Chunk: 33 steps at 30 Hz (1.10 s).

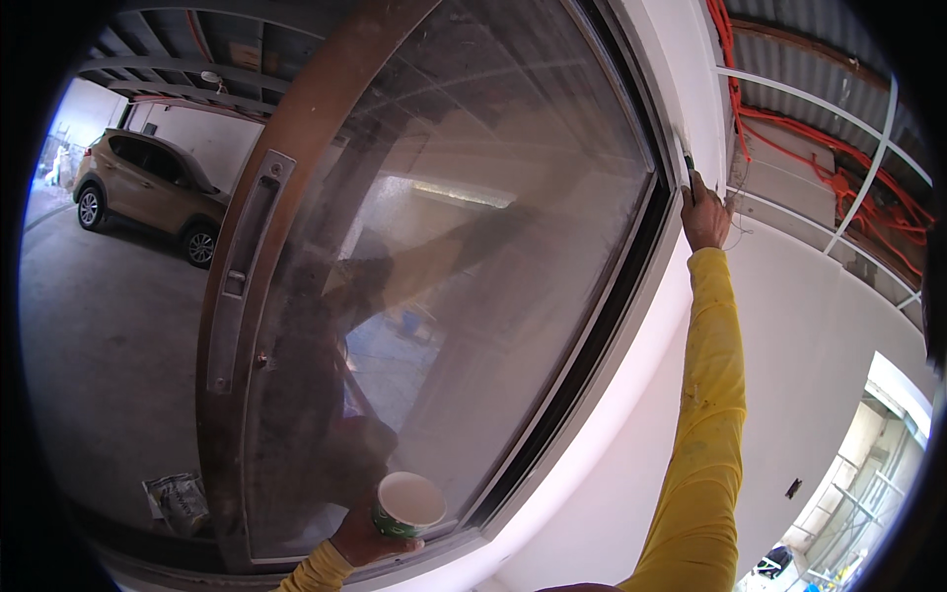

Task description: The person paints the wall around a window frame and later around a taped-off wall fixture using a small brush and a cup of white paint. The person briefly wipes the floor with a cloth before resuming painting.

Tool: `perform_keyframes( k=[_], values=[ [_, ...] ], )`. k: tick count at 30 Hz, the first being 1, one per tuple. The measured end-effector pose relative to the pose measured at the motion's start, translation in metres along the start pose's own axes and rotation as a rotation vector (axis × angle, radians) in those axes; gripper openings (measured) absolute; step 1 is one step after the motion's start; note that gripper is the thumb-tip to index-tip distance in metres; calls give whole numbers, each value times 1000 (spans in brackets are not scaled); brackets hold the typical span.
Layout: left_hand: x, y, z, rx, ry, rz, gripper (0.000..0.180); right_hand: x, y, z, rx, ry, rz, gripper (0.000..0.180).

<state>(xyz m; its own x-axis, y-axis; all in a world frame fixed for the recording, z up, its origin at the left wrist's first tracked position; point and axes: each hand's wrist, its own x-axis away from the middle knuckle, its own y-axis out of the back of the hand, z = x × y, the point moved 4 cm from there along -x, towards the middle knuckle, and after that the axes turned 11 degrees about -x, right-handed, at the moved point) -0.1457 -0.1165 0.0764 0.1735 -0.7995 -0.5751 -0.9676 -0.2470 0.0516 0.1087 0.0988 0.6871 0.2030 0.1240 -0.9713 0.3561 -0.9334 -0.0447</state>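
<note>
My left hand (360,538) is wrapped round a paper cup (409,501) with a green patterned outside, low in front of the glass door. The cup's mouth faces up toward me and its inside looks pale. High on the right, my outstretched right hand (705,215) grips a small dark tool (690,163) by its end. The tool's tip meets the white wall edge (681,109) beside the door frame; too little of it shows to name its kind. A brown-framed sliding door (222,326) with a hazy, reflecting glass pane (473,296) stands before me.
Beyond the door a tan car (153,187) is parked on a grey floor (109,335). A crumpled packet (180,503) lies low at the left. Orange conduit (848,187) and white ceiling framing (838,113) hang overhead at right. A window opening (858,483) shows at the lower right.
</note>
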Motion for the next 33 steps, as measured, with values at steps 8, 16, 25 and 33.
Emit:
perform_keyframes(
  k=[8,16,25,33],
  values=[
    [-3,-1,7,-32,39,22,102,-63,34,-39,-772,-294,-171,33],
    [-6,-4,2,-69,30,26,102,-125,86,-15,-2079,-190,19,19],
    [-7,-4,21,-56,37,36,103,-101,49,-23,-1178,-468,-160,19],
    [-7,-6,15,-59,58,68,107,-97,77,-5,-1932,-420,-190,16]
  ],
)
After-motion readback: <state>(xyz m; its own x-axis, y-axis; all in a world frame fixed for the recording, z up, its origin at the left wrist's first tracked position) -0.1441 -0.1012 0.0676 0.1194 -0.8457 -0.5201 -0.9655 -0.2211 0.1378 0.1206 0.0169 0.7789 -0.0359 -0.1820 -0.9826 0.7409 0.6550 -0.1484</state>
